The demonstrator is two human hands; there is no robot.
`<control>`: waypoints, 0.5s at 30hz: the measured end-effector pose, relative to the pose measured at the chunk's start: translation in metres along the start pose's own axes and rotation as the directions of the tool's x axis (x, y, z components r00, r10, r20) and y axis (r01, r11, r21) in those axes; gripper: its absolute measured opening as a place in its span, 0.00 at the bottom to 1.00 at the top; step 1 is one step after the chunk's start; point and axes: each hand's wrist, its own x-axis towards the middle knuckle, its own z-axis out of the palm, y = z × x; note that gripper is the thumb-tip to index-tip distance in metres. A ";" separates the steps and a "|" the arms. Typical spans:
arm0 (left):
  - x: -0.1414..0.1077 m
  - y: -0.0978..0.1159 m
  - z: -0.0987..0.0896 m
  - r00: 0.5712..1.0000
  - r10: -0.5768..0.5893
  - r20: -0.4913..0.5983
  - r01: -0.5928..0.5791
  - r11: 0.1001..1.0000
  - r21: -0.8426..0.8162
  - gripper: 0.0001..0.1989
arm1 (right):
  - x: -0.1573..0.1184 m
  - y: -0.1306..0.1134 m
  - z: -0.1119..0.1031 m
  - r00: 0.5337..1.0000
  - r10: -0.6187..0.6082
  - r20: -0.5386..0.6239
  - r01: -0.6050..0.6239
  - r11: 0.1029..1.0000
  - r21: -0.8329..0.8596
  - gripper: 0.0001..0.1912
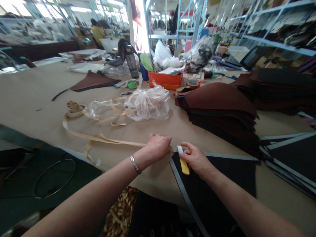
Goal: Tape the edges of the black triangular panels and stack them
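Observation:
My left hand [159, 147] is closed on the end of a long beige tape [118, 142], just left of a black fabric panel's top corner. The tape trails leftward over the table to a small roll. Between the thumb and fingers of my right hand [196, 159] is a small yellow-handled tool [184, 166] with a flat whitish end; its exact kind does not show. That hand is above the black panel [222, 181], which has grey strips along its top and left edges.
A clear plastic bag [149, 102] lies beyond my hands. Brown and black cut pieces [219, 98] are stacked at right. An orange box [165, 80], a dark bottle [132, 62] and a tape roll [193, 83] stand farther back. Edged black panels [296, 158] lie at far right.

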 end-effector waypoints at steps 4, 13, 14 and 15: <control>0.004 0.000 -0.002 0.998 0.027 0.060 -0.029 0.999 0.043 0.14 | 0.002 0.007 0.007 0.999 -0.041 -0.035 0.037 0.995 -0.095 0.25; 0.010 -0.002 0.003 0.993 0.065 0.094 -0.077 0.989 0.124 0.15 | 0.000 0.005 0.011 0.996 -0.060 -0.064 0.044 0.972 -0.230 0.23; 0.009 -0.001 0.003 0.993 0.071 0.096 -0.083 0.988 0.128 0.15 | 0.000 0.004 0.012 0.996 -0.060 -0.063 0.043 0.971 -0.236 0.22; 0.009 0.000 0.003 0.992 0.078 0.099 -0.090 0.987 0.130 0.15 | -0.001 0.003 0.012 0.996 -0.060 -0.062 0.043 0.970 -0.240 0.22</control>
